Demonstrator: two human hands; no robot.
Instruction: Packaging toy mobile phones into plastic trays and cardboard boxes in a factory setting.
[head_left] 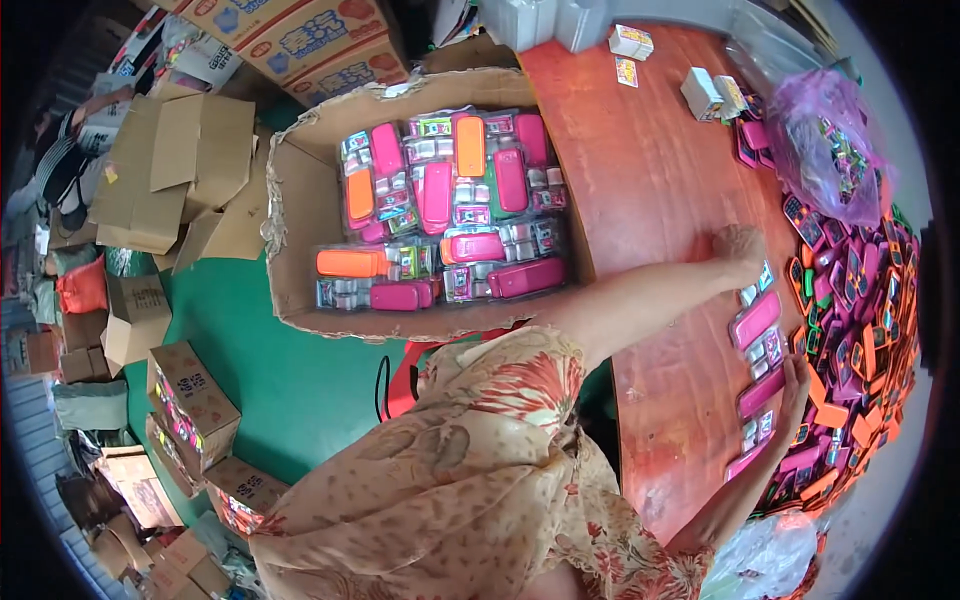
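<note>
Several clear plastic packs with pink, rounded phone-shaped pieces (756, 319) lie in a row on the reddish-brown wooden table (660, 170), between the person's two bare hands. The left arm stretches out across the table, the left hand (740, 250) bent down at the row's far end, back upward; its fingers are mostly hidden, so I cannot tell whether they pinch anything. The right forearm rises from the lower edge, and the right hand (796, 385) is just beside the row's outer side, its visible fingers extended and close together; whether they grip a pack, I cannot tell. Past that hand spreads a dense heap of orange, pink and black phone-shaped pieces (862, 300). At its upper end sits a translucent purple plastic bag (828, 140) with small multicoloured items, blurred by the film. Left of the table, a large open cardboard box with ragged edges (300, 190) holds many similar packs, pink and orange; any lower layers are out of sight. A crumpled clear plastic bag (765, 555) at the lower right is partly cut off, its contents hard to make out.
</note>
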